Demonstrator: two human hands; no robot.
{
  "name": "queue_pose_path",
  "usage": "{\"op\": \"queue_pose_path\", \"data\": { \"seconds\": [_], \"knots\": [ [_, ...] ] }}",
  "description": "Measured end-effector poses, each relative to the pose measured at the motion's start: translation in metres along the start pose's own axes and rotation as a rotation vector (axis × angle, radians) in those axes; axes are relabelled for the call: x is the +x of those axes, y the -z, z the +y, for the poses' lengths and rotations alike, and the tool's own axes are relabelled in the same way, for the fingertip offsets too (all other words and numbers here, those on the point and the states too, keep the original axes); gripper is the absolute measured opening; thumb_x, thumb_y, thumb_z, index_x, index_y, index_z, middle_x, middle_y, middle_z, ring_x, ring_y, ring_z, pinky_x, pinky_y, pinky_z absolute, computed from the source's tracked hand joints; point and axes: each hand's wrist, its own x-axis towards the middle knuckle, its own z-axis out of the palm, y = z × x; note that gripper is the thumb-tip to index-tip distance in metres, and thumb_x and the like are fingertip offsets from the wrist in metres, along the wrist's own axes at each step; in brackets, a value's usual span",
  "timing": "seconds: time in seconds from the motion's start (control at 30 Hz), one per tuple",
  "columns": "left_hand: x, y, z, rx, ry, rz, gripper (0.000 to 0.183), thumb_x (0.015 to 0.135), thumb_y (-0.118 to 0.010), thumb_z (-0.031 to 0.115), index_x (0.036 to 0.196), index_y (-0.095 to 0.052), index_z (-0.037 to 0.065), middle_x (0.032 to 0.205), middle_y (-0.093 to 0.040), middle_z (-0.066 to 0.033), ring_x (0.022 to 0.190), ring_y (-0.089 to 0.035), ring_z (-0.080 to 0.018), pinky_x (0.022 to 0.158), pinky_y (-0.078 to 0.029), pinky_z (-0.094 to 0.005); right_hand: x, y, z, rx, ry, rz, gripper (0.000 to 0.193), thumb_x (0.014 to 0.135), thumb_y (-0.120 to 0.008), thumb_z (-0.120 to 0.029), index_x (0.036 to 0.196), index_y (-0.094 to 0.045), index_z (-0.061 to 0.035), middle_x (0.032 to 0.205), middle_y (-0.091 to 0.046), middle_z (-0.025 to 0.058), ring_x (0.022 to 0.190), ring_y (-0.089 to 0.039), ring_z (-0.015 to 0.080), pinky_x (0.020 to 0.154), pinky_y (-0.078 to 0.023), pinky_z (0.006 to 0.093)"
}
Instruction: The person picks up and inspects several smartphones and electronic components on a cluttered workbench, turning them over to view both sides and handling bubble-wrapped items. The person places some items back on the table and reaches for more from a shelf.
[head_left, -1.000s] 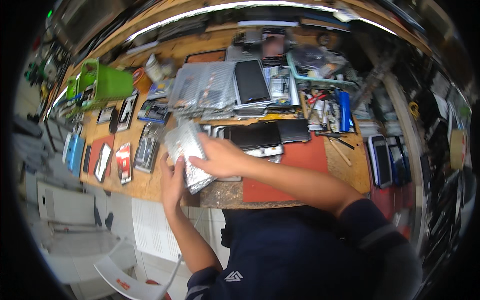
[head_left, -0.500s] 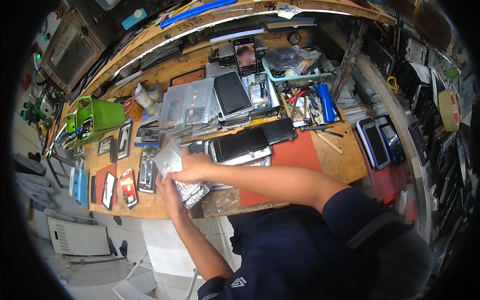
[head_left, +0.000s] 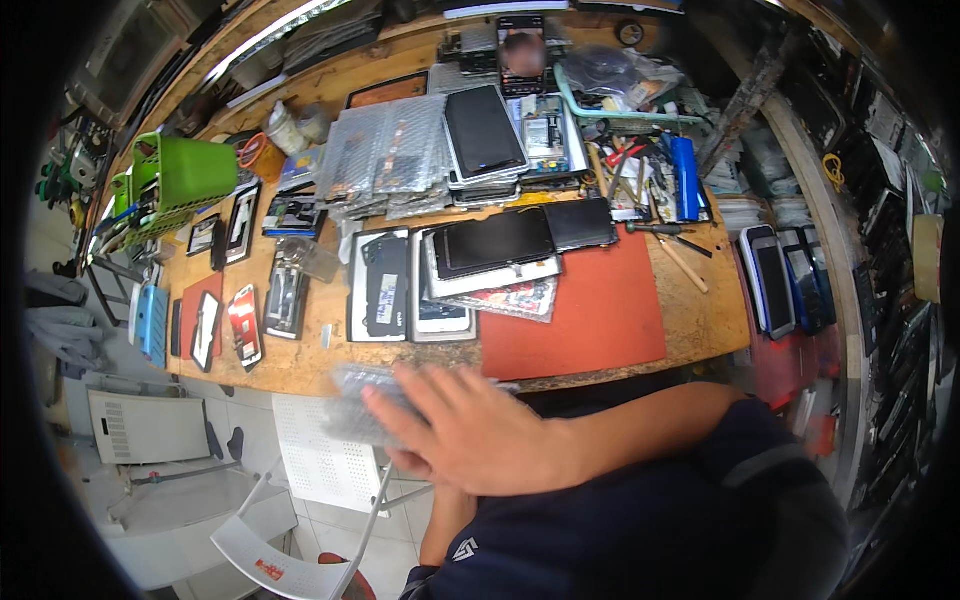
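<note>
In front of the table's near edge, a crumpled, clear-silver bubble-wrap package point(head_left: 352, 412) is held up between my hands. My right hand point(head_left: 475, 430) lies across its top with fingers stretched out and slightly apart. Beneath it, my left hand point(head_left: 452, 500) bears the package from below; most of its fingers are hidden by the right hand and the wrap. What is inside the wrap cannot be seen. On the table beyond lie a black phone panel point(head_left: 495, 243) on stacked screens and a boxed dark phone back point(head_left: 380, 285).
A red mat point(head_left: 590, 330) covers the table's right part, with tools point(head_left: 640, 180) beyond. Bubble-wrapped stacks point(head_left: 385, 150) stand in the middle, below a lit phone point(head_left: 522, 55). A green basket point(head_left: 190, 168) stands left. A white chair point(head_left: 325, 455) is below the edge.
My hands have brought the bubble-wrap package from over the table toward me, past the near edge. The right hand has gone from pinching it to lying flat over it. The view has shifted.
</note>
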Motion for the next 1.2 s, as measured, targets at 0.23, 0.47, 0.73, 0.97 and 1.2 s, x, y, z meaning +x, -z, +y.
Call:
{"op": "queue_pose_path", "data": {
  "seconds": [0.23,0.47,0.73,0.97,1.2],
  "knots": [
    [0.017,-0.025,-0.029,0.521,0.409,-0.340,0.093,0.093,-0.054,0.061,0.158,-0.024,0.001,0.156,-0.037,-0.0187,0.143,-0.040,-0.0310,0.118,-0.034,-0.0449,-0.082,0.035,0.079,0.663,-0.431,0.113,0.078,0.094,-0.069,-0.024,0.154,-0.028,0.0045,0.142,-0.050,0.0224,0.127,-0.054,0.0314,0.108,-0.045,0.0419],
    [0.004,-0.066,-0.093,0.263,0.793,-0.632,0.090,0.089,-0.076,0.021,0.158,-0.019,0.005,0.153,-0.040,-0.0171,0.142,-0.042,-0.0283,0.118,-0.034,-0.0438,-0.178,0.053,0.100,1.331,-0.682,0.498,0.063,0.095,-0.065,-0.015,0.149,-0.037,0.0036,0.135,-0.057,0.0119,0.125,-0.054,0.0184,0.107,-0.044,0.0355],
    [0.006,-0.068,-0.115,0.036,1.206,-0.661,0.087,0.087,-0.080,0.030,0.153,-0.030,0.003,0.143,-0.052,-0.0159,0.133,-0.053,-0.0293,0.112,-0.045,-0.0456,-0.186,0.076,0.108,1.154,-0.616,0.440,0.063,0.094,-0.065,-0.018,0.147,-0.039,0.0037,0.133,-0.058,0.0141,0.125,-0.054,0.0227,0.110,-0.041,0.0383],
    [0.019,-0.059,-0.119,0.043,1.086,-0.551,0.087,0.085,-0.082,0.033,0.151,-0.034,0.000,0.141,-0.054,-0.0165,0.129,-0.057,-0.0281,0.111,-0.047,-0.0446,-0.167,0.078,0.140,0.736,-0.680,0.495,0.057,0.091,-0.077,-0.032,0.131,-0.052,0.0006,0.115,-0.061,0.0086,0.103,-0.058,0.0165,0.094,-0.047,0.0344],
    [0.037,-0.053,-0.123,0.056,1.011,-0.550,0.083,0.086,-0.081,0.023,0.150,-0.035,-0.001,0.141,-0.054,-0.0169,0.130,-0.056,-0.0288,0.110,-0.048,-0.0438,-0.168,0.078,0.140,0.994,-0.786,0.593,0.023,0.102,-0.063,-0.009,0.121,-0.054,0.0011,0.098,-0.065,0.0036,0.089,-0.062,0.0070,0.082,-0.050,0.0238]
  ]
}}
